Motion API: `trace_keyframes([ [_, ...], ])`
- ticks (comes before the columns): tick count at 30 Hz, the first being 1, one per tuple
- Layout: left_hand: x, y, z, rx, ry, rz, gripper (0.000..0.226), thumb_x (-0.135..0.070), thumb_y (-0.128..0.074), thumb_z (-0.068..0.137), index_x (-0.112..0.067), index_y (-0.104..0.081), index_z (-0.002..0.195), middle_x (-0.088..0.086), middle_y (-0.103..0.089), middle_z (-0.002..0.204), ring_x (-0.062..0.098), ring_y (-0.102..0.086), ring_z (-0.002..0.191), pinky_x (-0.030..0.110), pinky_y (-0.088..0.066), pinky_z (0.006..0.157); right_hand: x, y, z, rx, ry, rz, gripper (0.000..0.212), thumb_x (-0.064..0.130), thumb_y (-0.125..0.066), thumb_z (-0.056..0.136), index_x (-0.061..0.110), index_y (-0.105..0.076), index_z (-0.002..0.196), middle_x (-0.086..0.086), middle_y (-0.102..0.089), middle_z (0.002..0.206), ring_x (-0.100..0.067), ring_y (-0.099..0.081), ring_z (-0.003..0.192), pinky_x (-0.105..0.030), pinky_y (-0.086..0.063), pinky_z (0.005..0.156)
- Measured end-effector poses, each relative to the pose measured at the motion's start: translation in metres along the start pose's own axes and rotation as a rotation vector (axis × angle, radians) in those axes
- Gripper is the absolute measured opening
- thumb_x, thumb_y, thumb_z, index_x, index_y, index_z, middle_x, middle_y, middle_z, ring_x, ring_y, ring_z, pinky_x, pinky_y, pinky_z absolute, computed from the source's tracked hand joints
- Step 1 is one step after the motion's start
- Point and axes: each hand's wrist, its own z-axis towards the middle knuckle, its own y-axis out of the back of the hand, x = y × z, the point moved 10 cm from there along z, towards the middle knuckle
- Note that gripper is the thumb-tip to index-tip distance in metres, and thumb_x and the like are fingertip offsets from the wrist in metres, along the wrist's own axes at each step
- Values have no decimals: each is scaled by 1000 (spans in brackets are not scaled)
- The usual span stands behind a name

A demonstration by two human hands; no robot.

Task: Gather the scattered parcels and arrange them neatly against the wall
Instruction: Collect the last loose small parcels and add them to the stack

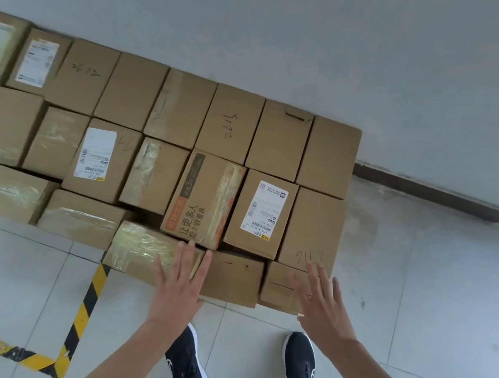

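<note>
A pair of dark shoes stands on the pale tiled floor at the near edge; just above them both forearms reach forward. The left hand is flat and released, fingers spread, over the seam between a tape-wrapped parcel and the plain brown parcel to its right; whether the palm presses or only hovers I cannot tell. The right hand is equally loose and splayed, holding nothing, over the small near-right parcel.

Risks, as I judge them: an uneven shove from the two hands could skew the near row, since these three boxes sit lower than the ones behind; a hard push might also jostle the orange-printed parcel and the labelled parcel just beyond, which already sit slightly crooked — their near edges overhang the lower row.

Both wrists are straight, palms down, arms angled inward from the near corners.

The parcels lie in about three rows running left to right, the far row touching the grey wall; yellow-and-black hazard tape marks the floor at near left — the stack's near-left boxes lie just past it.
</note>
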Motion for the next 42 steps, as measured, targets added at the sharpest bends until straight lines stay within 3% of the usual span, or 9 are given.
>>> trace_keyframes([
  [4, 51, -24, -18, 108, 138, 134, 122, -42, -67, 83, -21, 37, 143, 26, 38, 149, 50, 32, 136, 78, -1, 104, 27, 9, 9, 12, 65, -45, 114, 33, -97, 36, 17, -52, 140, -25, -45, 145, -47, -47, 129, -64, -47, 92],
  [14, 60, -30, 16, 23, 138, 34, 122, -50, -64, 85, -16, 38, 142, 25, 42, 147, 46, 31, 138, 70, 1, 110, 110, 13, 52, -51, 148, -13, 119, 41, -95, 44, 16, -38, 146, -26, -33, 151, -45, -37, 137, -64, -38, 103],
  [20, 50, 27, 32, -144, -40, -235, 106, -91, -28, 75, -22, -16, 154, 21, -10, 160, 41, -11, 147, 69, -16, 110, 117, 36, 78, -68, 144, -38, 117, 73, -80, 49, 13, -46, 144, -29, -34, 150, -49, -36, 135, -62, -24, 110],
  [24, 63, 34, 79, -135, 39, -172, 83, -78, -6, 87, -33, 29, 147, 18, 31, 155, 42, 26, 142, 69, 1, 112, 105, 32, 105, 11, 65, -14, 110, 74, -42, 84, 16, 30, 144, -23, 38, 148, -48, 27, 140, -56, 19, 114],
  [26, 62, 25, 99, -72, 40, -140, 81, -71, -15, 92, -34, 40, 139, 18, 37, 152, 43, 28, 141, 68, -1, 113, 106, 18, 113, 62, 74, 0, 108, 75, -38, 85, 19, 41, 136, -19, 50, 141, -44, 42, 132, -53, 22, 111],
  [29, 45, 13, 113, 5, -22, -96, 79, -57, -26, 98, -36, 40, 137, 17, 34, 153, 47, 22, 142, 69, -6, 112, 106, 17, 114, 28, 90, 36, 111, 75, -42, 83, 22, 37, 140, -17, 49, 143, -42, 42, 133, -49, 30, 110],
  [33, 42, 18, 111, 47, -41, -86, 75, -55, -25, 100, -37, 37, 138, 16, 33, 154, 45, 21, 143, 65, -6, 115, 102, 40, 107, -45, 142, 11, 110, 72, -63, 73, 15, -16, 154, -20, -4, 160, -44, -6, 145, -44, 17, 110],
  [38, 86, 48, 92, 50, -13, -67, 65, -55, -13, 100, -33, 30, 143, 8, 14, 162, 32, 10, 149, 60, -14, 115, 109, 80, 103, -74, 175, 48, 91, 64, -57, 83, 15, -27, 153, -13, -20, 160, -39, -17, 146, -44, 8, 113],
  [42, 140, 75, 78, 33, 41, -81, 65, -56, -13, 100, -31, 20, 150, 5, 9, 163, 31, 11, 149, 62, -12, 116, 152, 112, 127, -59, 244, 50, 84, 60, -28, 98, 26, 35, 142, -7, 33, 156, -31, 32, 142, -48, 18, 117],
])
